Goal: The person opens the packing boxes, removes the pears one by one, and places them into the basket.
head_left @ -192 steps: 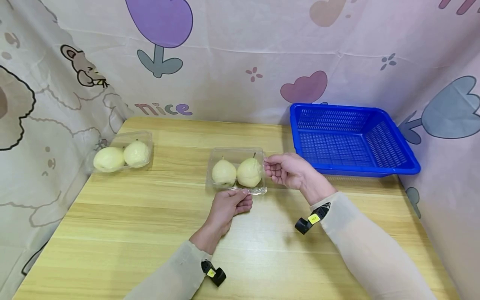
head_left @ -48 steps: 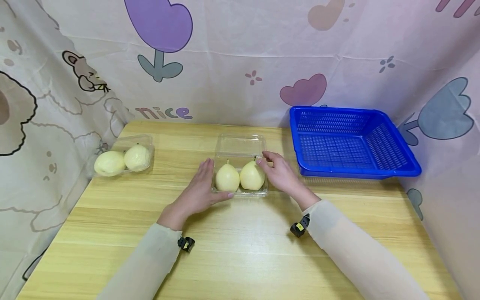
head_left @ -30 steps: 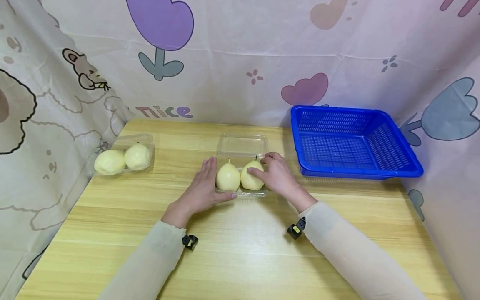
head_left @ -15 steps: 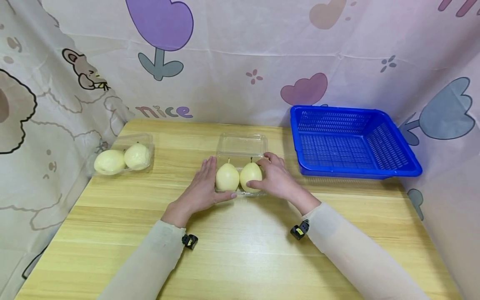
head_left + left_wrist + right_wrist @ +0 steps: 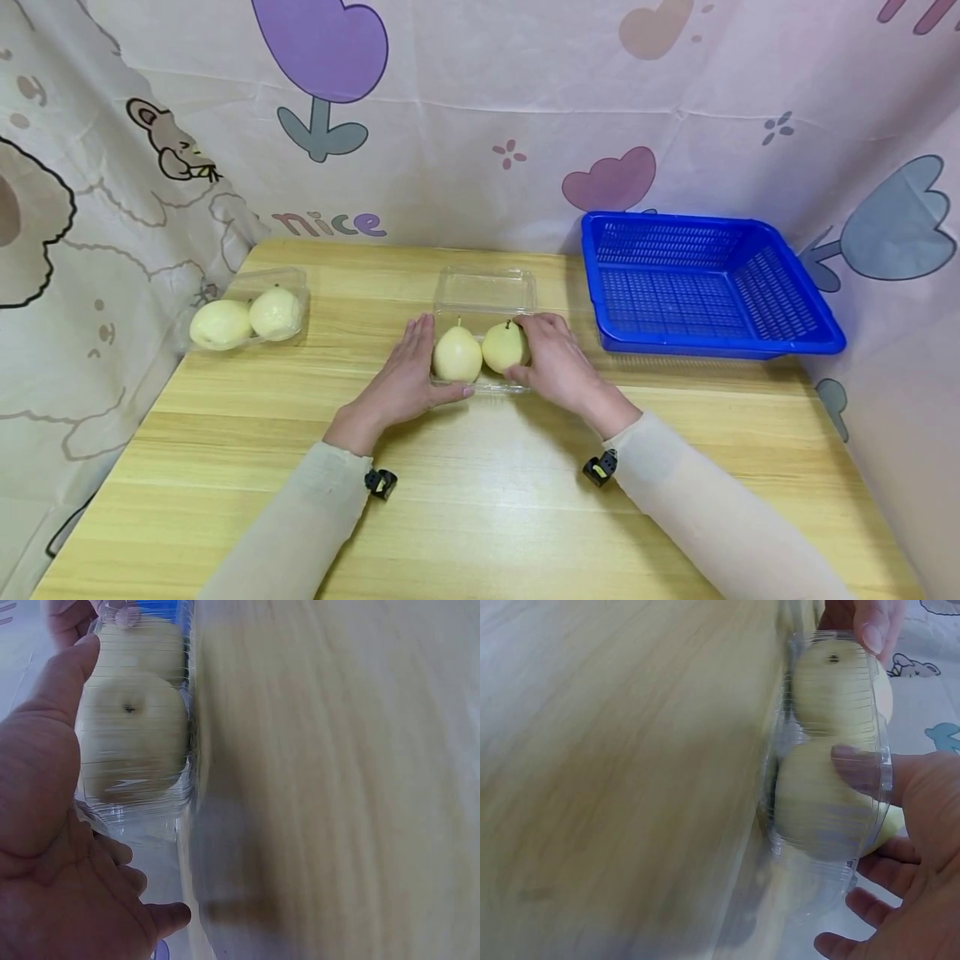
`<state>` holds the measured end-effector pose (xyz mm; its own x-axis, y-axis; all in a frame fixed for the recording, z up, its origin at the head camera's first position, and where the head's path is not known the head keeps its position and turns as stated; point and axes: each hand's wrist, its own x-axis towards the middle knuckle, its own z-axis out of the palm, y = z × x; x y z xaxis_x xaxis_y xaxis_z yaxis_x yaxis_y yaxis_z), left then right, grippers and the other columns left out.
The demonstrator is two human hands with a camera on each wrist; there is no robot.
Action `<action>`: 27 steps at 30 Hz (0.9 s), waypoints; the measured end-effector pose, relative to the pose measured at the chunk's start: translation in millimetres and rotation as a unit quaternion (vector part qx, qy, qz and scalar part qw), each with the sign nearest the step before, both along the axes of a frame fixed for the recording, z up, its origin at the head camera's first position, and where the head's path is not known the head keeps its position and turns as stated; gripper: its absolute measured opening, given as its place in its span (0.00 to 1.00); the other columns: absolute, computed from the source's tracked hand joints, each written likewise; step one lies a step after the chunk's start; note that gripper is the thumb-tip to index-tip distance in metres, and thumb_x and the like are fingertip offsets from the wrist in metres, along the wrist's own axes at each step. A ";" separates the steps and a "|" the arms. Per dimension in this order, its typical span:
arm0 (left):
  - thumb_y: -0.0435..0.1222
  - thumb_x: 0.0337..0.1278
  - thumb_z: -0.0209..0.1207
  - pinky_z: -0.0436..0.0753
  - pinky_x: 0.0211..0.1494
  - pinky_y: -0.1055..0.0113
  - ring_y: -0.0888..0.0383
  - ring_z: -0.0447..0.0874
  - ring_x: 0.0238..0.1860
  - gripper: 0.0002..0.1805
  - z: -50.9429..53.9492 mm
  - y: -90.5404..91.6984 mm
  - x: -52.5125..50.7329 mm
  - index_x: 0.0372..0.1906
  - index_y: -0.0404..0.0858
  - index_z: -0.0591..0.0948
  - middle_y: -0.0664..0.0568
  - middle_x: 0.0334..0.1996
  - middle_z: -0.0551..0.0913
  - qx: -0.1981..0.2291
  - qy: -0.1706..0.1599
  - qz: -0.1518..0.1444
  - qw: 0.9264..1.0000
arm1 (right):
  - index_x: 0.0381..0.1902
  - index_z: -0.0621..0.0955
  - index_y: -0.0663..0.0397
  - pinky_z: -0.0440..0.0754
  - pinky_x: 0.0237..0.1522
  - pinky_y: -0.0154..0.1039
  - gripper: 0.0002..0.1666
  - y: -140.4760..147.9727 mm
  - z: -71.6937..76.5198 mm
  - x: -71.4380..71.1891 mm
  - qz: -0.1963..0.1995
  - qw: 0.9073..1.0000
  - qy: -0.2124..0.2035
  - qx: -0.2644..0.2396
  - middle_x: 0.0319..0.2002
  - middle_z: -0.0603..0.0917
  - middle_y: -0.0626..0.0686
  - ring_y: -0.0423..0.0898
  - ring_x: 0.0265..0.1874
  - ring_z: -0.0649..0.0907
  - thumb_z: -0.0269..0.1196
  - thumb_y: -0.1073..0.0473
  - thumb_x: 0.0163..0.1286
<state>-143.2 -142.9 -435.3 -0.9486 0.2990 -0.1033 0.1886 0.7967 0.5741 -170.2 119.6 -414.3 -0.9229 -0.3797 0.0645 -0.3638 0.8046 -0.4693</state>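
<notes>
Two sleeved forearms (image 5: pixel 288 521) slanted inward from the near side. The left hand (image 5: pixel 395 379) kept straight fingers, thumb spread rightward; the right hand (image 5: pixel 557 360) curved thumb and fingers in a grip.

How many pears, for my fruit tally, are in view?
4. In the leftmost clear container: a left pear and a right pear. In the open container: one pear near the left hand, another pear held by the right hand. No others show.

On table (image 5: pixel 465 517): two pears (image 5: pixel 457 357) in container (image 5: pixel 497 387), frame centre, between left hand (image 5: pixel 401 372) and right hand (image 5: pixel 557 360); lid (image 5: pixel 486 289) behind; second container (image 5: pixel 302 287), left, other pears (image 5: pixel 220 324) inside; basket (image 5: pixel 720 343), upper right
</notes>
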 end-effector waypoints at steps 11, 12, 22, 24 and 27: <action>0.69 0.55 0.68 0.43 0.87 0.41 0.41 0.28 0.87 0.75 0.0 0.3 -0.3 0.85 0.35 0.34 0.38 0.87 0.34 0.006 -0.006 0.001 1.000 | 0.72 0.75 0.58 0.67 0.76 0.66 0.53 -7.5 -3.1 -4.1 -0.033 0.999 0.013 0.036 0.66 0.80 0.62 0.61 0.71 0.71 0.78 0.34 0.58; 0.69 0.54 0.69 0.43 0.87 0.41 0.41 0.28 0.87 0.75 0.0 0.2 -0.1 0.85 0.35 0.34 0.38 0.87 0.34 0.007 -0.007 0.001 1.000 | 0.72 0.75 0.58 0.66 0.76 0.66 0.54 -8.5 -3.1 -4.4 -0.035 0.998 0.016 0.045 0.66 0.80 0.62 0.61 0.70 0.71 0.78 0.33 0.58; 0.70 0.54 0.68 0.43 0.87 0.41 0.42 0.28 0.87 0.76 -0.6 0.5 0.3 0.85 0.35 0.33 0.39 0.87 0.33 0.011 -0.007 0.002 1.000 | 0.62 0.77 0.63 0.69 0.73 0.65 0.49 -12.0 -4.9 -5.3 -0.020 0.990 0.084 0.107 0.58 0.83 0.64 0.63 0.63 0.76 0.76 0.31 0.58; 0.69 0.53 0.69 0.42 0.87 0.41 0.42 0.27 0.87 0.76 -0.4 0.5 0.5 0.85 0.35 0.33 0.39 0.87 0.33 0.013 -0.008 0.003 1.000 | 0.61 0.77 0.63 0.68 0.74 0.66 0.49 -11.9 -6.4 -5.4 -0.018 0.989 0.093 0.111 0.57 0.83 0.64 0.64 0.63 0.76 0.76 0.31 0.57; 0.69 0.53 0.69 0.42 0.87 0.41 0.42 0.27 0.87 0.76 0.1 0.6 0.8 0.85 0.35 0.33 0.39 0.87 0.32 0.016 -0.011 0.005 1.000 | 0.60 0.77 0.63 0.66 0.76 0.67 0.49 -11.4 -7.7 -5.9 -0.016 0.988 0.102 0.111 0.57 0.83 0.65 0.64 0.64 0.76 0.77 0.32 0.56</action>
<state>-142.4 -142.2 -435.2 -0.9490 0.2939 -0.1142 0.1687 0.7793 0.6034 -176.1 108.2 -422.0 -0.9110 -0.3762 0.1688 -0.4053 0.8921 -0.1995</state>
